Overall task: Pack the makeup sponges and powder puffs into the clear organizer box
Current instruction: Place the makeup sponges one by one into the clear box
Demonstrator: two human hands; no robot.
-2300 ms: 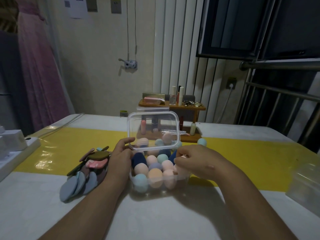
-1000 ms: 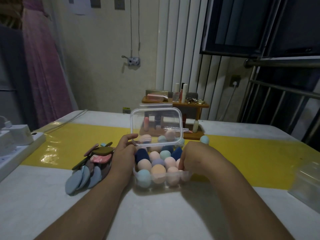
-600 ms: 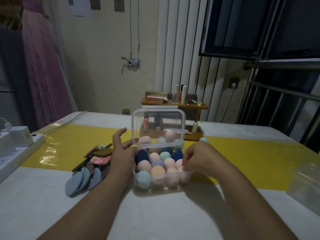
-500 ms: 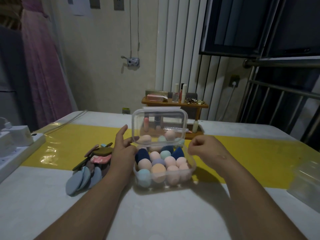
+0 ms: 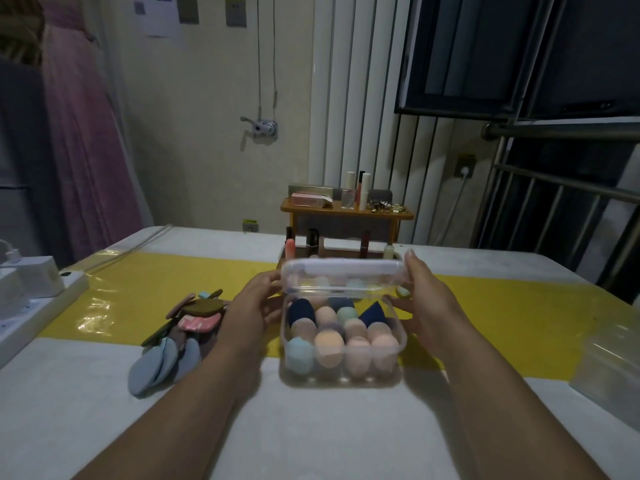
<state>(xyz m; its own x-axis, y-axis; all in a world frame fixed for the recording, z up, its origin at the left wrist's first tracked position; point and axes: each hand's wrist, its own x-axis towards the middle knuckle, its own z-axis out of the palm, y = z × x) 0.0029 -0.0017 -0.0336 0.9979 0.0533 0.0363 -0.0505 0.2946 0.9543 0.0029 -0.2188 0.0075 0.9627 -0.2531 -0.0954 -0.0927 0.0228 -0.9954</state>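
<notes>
The clear organizer box (image 5: 400,336) stands on the table in front of me, filled with several egg-shaped makeup sponges (image 5: 329,344) in peach, blue, navy and green. Its hinged clear lid (image 5: 341,277) is tilted about halfway down over the box. My left hand (image 5: 254,304) holds the lid's left end and my right hand (image 5: 426,299) holds its right end, fingers curled round the edges. A pile of flat powder puffs (image 5: 176,337) in blue, pink, brown and green lies on the table left of the box. One loose sponge (image 5: 401,291) peeks out behind the lid by my right hand.
A small wooden shelf (image 5: 346,213) with cosmetics stands behind the box. A white power strip with adapters (image 5: 31,289) sits at the left edge. Another clear container (image 5: 609,362) is at the right edge. A yellow strip (image 5: 138,289) crosses the white table.
My right hand left the sponges in the box and rose to the lid's right end. The lid, upright before, has swung down towards me between both hands.
</notes>
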